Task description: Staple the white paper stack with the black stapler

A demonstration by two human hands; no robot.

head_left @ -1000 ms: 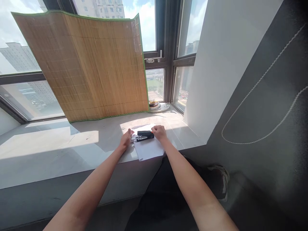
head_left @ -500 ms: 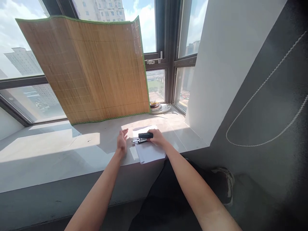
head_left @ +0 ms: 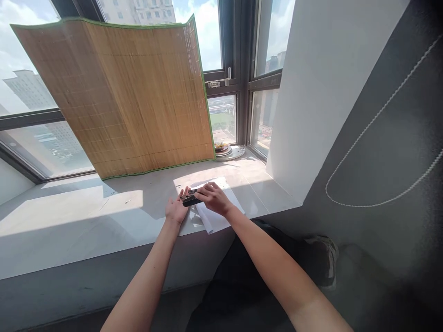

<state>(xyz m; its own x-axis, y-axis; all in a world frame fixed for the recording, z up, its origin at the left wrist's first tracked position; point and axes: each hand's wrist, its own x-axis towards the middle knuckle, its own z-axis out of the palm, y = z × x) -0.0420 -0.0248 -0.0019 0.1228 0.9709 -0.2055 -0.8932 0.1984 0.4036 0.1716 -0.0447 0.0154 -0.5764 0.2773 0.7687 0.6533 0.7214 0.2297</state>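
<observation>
Black stapler (head_left: pixel 189 201) near the windowsill's (head_left: pixel 124 226) front edge: right hand (head_left: pixel 216 200) pinching, left hand (head_left: pixel 176 212) spread by its nose; fingertips best clear.

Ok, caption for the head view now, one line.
Both hands, left and right, at a black stapler above white paper on a sunlit windowsill.

A woven bamboo mat (head_left: pixel 138 101) with green edging stands at the upper left, leaning in front of dark-framed windows (head_left: pixel 237 46). Just beside its lower right corner, stacked plates (head_left: pixel 230 154) sit on the pale sill (head_left: pixel 86 212). A beaded cord (head_left: pixel 374 121) loops down the right side. A shoe (head_left: pixel 325 260) shows at the lower right.
</observation>
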